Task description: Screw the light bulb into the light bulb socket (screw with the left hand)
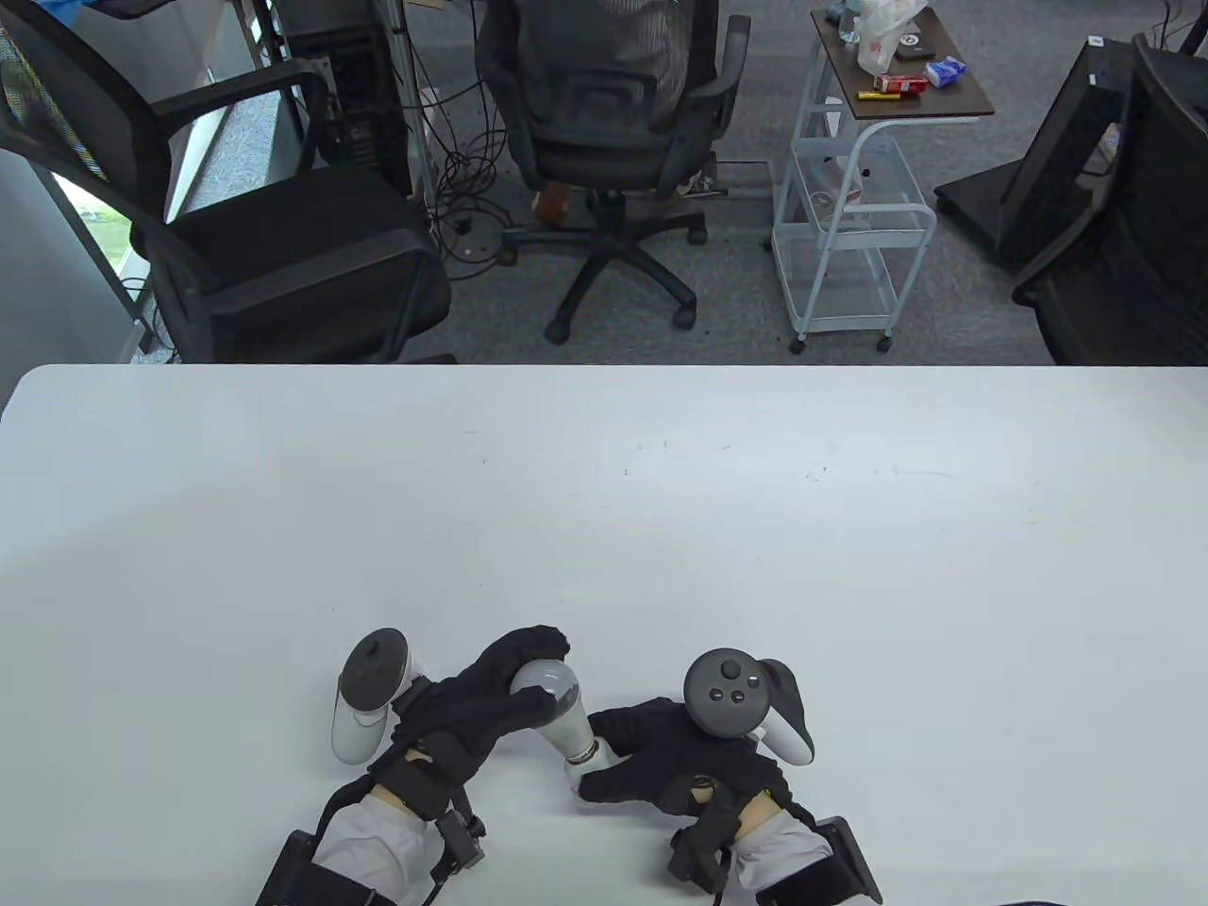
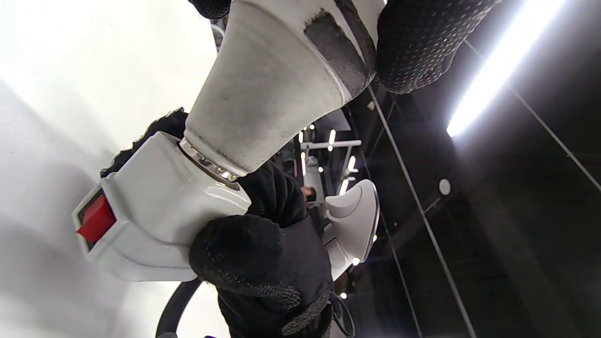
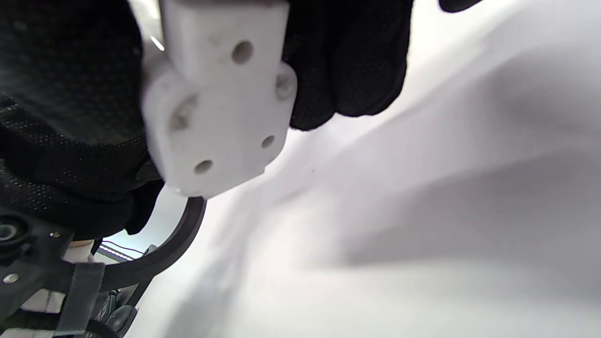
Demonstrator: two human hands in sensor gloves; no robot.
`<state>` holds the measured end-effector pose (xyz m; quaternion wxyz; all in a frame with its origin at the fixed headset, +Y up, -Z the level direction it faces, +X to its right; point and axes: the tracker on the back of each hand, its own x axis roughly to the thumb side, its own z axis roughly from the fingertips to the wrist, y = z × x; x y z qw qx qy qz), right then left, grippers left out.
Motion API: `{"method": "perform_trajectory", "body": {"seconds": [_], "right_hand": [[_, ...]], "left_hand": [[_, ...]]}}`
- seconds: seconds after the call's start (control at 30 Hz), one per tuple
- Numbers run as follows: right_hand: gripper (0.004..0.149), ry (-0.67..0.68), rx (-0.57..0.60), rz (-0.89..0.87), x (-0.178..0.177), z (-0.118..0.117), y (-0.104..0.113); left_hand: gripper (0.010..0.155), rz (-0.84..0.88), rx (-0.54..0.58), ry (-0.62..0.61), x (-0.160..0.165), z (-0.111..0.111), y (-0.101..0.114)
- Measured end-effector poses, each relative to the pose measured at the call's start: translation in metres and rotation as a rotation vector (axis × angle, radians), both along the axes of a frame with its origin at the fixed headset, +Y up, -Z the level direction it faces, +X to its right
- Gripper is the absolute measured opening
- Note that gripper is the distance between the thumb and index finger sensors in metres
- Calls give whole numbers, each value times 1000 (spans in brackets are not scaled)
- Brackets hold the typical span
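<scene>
Your left hand (image 1: 472, 713) grips the bulb (image 1: 557, 703): fingers (image 1: 528, 646) wrap over the glass dome, thumb under it. In the left wrist view your fingertips (image 2: 418, 42) sit on the bulb's (image 2: 272, 89) wide white body, one either side.

Your right hand (image 1: 661, 755) holds the socket (image 1: 580, 766), fingers closed round it. Most of it is hidden in the table view; only a white bit shows just past your fingertips, at the bulb's neck. In the left wrist view your right thumb (image 2: 244, 253) presses the socket's (image 2: 159, 216) side, just beside the bulb base. The red switch (image 2: 96, 219) is on the face away from that thumb.

The bulb's metal base is in the socket mouth, with a thin ring of thread showing at the rim. How deep it sits: can't tell.

In the right wrist view the socket's (image 3: 220, 103) underside with its holes faces the camera, your fingers (image 3: 347, 61) on both sides of it, above the table (image 3: 422, 211).

Both hands are close together, near your edge of the table (image 1: 604, 491).
</scene>
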<state>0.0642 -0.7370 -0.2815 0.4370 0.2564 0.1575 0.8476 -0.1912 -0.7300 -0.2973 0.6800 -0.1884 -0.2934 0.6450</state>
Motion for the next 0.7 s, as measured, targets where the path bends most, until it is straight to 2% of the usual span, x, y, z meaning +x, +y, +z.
{"method": "perform_trajectory", "body": {"seconds": [0.4,0.7], "right_hand": [[62,62,-20,-71,-1,-1,0],[62,100,-31,-98,-3,-2,-2]], "left_hand": [[71,111,-6,-80,-1,-2,3],[70,106,3,-86,0,-1,6]]}}
